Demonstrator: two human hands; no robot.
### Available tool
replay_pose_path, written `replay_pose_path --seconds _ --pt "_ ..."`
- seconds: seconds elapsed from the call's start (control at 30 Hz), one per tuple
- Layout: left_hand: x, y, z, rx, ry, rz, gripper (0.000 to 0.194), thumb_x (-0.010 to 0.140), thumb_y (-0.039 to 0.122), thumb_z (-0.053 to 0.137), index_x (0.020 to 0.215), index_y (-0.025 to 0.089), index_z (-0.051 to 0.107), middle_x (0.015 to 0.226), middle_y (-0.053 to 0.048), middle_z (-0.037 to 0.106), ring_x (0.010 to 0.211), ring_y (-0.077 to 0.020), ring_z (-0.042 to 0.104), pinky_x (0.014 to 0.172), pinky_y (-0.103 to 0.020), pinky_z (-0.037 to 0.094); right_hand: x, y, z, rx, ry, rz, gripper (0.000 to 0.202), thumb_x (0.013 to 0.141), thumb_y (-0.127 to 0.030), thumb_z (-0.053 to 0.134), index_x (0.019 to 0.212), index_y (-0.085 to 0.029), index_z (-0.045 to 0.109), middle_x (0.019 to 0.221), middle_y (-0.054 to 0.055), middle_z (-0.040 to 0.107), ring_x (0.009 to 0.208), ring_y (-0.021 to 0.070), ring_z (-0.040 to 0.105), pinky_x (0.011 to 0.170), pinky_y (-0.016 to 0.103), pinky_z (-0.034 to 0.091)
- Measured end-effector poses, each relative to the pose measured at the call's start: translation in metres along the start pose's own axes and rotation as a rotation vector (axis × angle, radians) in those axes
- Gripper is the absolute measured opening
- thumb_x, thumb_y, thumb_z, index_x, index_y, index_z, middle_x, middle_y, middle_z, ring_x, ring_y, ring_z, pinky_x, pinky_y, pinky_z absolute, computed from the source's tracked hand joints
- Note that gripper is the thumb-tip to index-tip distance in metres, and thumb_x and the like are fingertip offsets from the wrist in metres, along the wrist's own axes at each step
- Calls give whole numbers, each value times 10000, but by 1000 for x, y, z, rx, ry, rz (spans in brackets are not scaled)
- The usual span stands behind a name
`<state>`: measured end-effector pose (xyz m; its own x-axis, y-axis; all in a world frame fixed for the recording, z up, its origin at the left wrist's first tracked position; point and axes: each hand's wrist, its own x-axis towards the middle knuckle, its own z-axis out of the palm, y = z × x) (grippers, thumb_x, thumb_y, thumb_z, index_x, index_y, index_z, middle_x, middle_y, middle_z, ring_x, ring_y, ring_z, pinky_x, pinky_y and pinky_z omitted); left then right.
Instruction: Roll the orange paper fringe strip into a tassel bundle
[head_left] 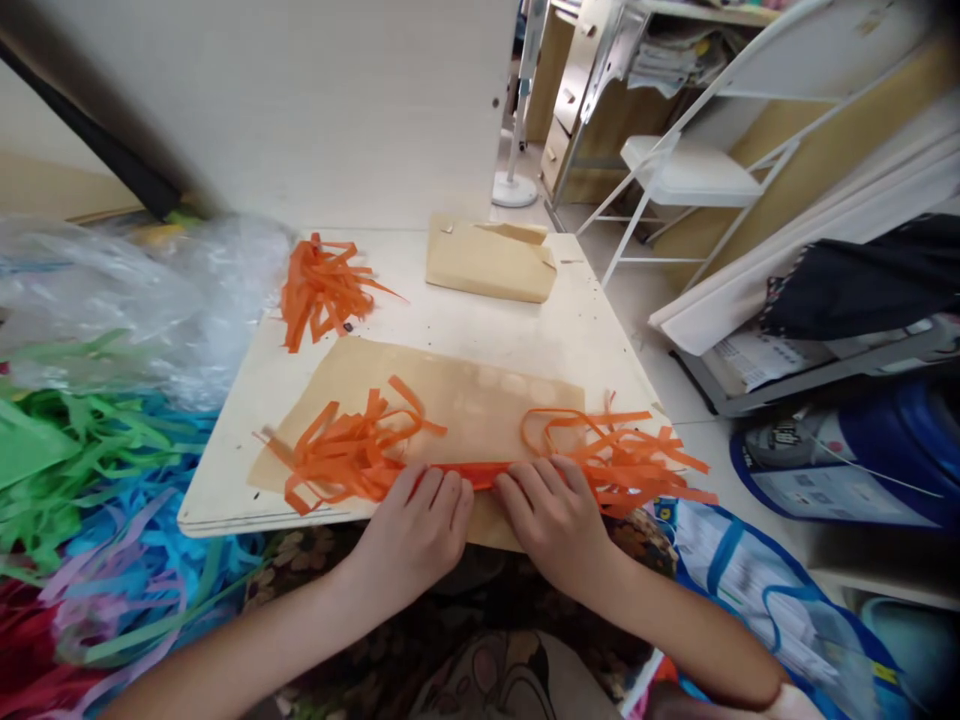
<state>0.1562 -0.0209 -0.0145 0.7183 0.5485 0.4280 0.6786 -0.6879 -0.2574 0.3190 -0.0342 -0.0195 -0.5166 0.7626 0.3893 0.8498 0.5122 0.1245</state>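
Observation:
An orange paper tassel [481,474] lies across a sheet of brown paper [480,395] near the table's front edge. Its middle is narrow and looks rolled, while cut strips fan out at both ends. My left hand [424,520] has its fingers curled over the left part of the middle. Around the right part, my right hand [551,515] is closed in the same way. Thumbs and fingertips are mostly hidden. A second orange tassel bundle [322,285] rests at the table's far left, apart from both hands.
A folded brown paper piece [491,262] lies at the back of the white table [300,375]. Clear plastic bags [150,300] and green, blue, purple and red paper strips [135,520] pile up on the left. Rightward stand a white folding chair [694,175] and a blue bucket [855,450].

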Motion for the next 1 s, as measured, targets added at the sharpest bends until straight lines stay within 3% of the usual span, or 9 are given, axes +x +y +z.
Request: replay_pose_path --seconds 0.3,0.57,0.87,1.0 --pt "5 -13 0 54 -111 -105 191 753 132 426 590 139 526 531 -25 504 532 -165 461 565 -301 315 -4 22 -9 111 -59 148 238 797 -203 421 600 -154 545 592 13 548 591 132 461 601 258 281" --pt "14 -6 -1 136 -193 -243 243 764 186 400 552 134 507 503 -48 480 508 -189 452 537 -313 308 -3 33 -8 -74 -175 268 308 772 -353 457 547 -147 503 537 31 517 521 143 445 552 258 287" --pt "22 -5 -3 148 -296 -287 248 753 184 398 539 125 509 505 -71 496 506 -199 466 506 -320 316 2 34 -8 -144 -169 217 285 756 -312 484 521 -152 484 501 28 502 501 149 445 548 262 287" --pt "24 -6 -5 150 -241 -209 181 729 109 407 594 121 528 557 -63 514 553 -192 477 548 -336 345 6 29 -12 -177 -198 215 262 748 -289 490 524 -153 489 507 33 498 526 159 437 559 281 267"
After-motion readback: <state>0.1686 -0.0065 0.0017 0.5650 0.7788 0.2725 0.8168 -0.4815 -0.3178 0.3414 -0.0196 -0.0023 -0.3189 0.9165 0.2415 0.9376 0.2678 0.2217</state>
